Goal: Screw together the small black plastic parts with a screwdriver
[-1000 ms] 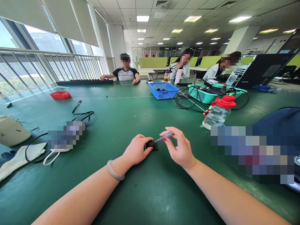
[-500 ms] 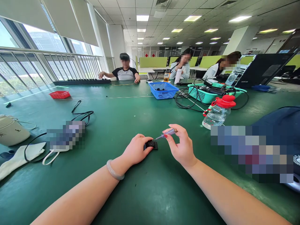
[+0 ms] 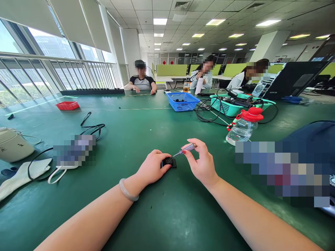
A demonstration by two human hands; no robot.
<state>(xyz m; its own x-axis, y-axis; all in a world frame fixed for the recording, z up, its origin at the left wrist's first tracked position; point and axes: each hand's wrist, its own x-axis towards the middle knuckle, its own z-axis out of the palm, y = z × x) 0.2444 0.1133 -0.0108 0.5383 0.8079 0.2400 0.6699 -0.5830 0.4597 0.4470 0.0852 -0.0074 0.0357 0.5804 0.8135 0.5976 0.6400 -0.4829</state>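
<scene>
A small black device (image 3: 171,162) lies on the green table (image 3: 125,150). My left hand (image 3: 151,166) grips it from the left, thumb and fingers around its near and far sides. My right hand (image 3: 201,164) pinches a small screwdriver (image 3: 188,147) with a translucent purple handle. The screwdriver slants down to the left, and its tip meets the top of the device. Whether the tip sits in a screw is too small to tell. A pale bangle (image 3: 127,191) circles my left wrist.
Farther off are a blue basket (image 3: 183,106) with dark parts, a teal basket (image 3: 226,111) of cables, and a red tray (image 3: 67,106). A water bottle (image 3: 244,127) stands beyond my right hand. At left lies a cable (image 3: 99,127). Several people sit across.
My hands, the device and the screwdriver stay almost in place; the right hand shifts very slightly left. Across the table, a person's outstretched arm has come in toward the body.
</scene>
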